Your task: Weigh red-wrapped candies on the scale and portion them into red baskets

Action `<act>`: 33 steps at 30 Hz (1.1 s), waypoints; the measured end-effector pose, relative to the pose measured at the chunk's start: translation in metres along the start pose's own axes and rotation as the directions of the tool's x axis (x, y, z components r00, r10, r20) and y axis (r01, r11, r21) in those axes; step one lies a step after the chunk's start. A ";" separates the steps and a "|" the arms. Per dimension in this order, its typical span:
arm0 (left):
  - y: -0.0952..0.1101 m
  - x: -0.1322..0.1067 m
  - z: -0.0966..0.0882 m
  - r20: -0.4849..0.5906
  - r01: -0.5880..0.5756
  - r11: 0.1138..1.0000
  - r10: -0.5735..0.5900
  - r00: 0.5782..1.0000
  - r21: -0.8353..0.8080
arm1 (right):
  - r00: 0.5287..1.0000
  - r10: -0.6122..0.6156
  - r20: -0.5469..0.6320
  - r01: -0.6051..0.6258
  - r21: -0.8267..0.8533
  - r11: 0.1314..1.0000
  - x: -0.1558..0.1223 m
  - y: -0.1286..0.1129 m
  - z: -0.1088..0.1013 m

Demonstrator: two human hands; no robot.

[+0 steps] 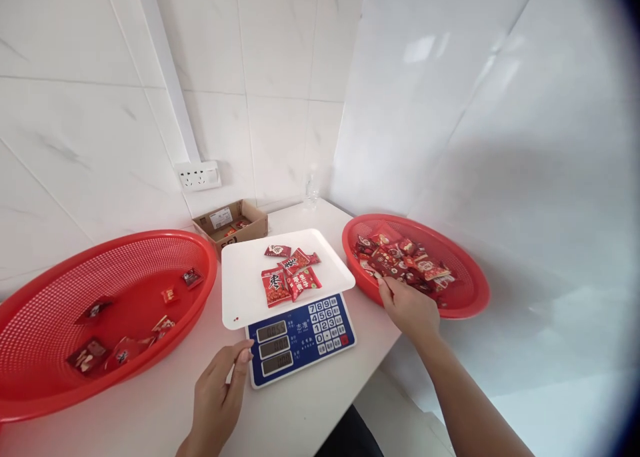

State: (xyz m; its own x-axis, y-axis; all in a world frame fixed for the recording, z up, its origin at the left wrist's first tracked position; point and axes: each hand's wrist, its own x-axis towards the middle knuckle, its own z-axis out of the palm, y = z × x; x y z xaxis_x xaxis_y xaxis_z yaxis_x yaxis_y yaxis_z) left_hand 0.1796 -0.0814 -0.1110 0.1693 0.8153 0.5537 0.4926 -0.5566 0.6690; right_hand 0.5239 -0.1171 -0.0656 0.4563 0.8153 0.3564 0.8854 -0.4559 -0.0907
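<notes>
My left hand (220, 393) is beside the left edge of a blue-and-white digital scale (303, 370). Its thumb and index tips are close together, with nothing visible between them. My right hand (410, 310) is at the near rim of the right red basket (473, 297), fingers closed and tips beside the wrapped snacks (393, 260) inside. Whether it pinches a packet or the rim cannot be made out. On the scale's white tray (243, 280) lie several red snack packets (276, 287), some overlapping. The top display (273, 331) seems to read 0.055.
A larger red basket (193, 240) with several scattered packets stands at the left. Behind the tray is an open cardboard box (255, 227) with small packets in it. A clear glass or bottle (312, 187) stands in the corner, near a wall socket (197, 176).
</notes>
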 end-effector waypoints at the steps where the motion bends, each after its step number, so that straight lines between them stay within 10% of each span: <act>1: 0.000 0.000 0.000 0.002 0.008 1.000 -0.008 1.000 -0.009 | 1.000 -0.003 0.002 0.003 0.003 1.000 0.000 0.000 -0.001; 20: -0.009 0.000 0.001 0.049 0.134 0.990 -0.132 0.990 -0.033 | 0.993 -0.020 -0.116 0.046 0.226 0.973 0.007 0.001 0.003; 25: -0.009 0.000 0.002 -0.010 0.158 0.987 -0.159 0.987 -0.013 | 0.919 -0.331 -0.215 0.393 0.418 0.819 0.025 -0.043 -0.004; 33: -0.012 0.003 -0.003 -0.018 0.125 0.991 -0.124 0.992 0.053 | 0.718 -0.696 0.009 0.583 0.539 0.608 0.086 -0.118 0.001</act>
State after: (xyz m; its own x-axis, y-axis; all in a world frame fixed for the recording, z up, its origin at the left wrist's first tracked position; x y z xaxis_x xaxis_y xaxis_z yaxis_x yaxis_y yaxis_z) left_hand 0.1713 -0.0727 -0.1157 0.0917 0.8751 0.4753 0.5548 -0.4412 0.7054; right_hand 0.4586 0.0072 -0.0249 -0.2883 0.9058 0.3107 0.8521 0.3907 -0.3484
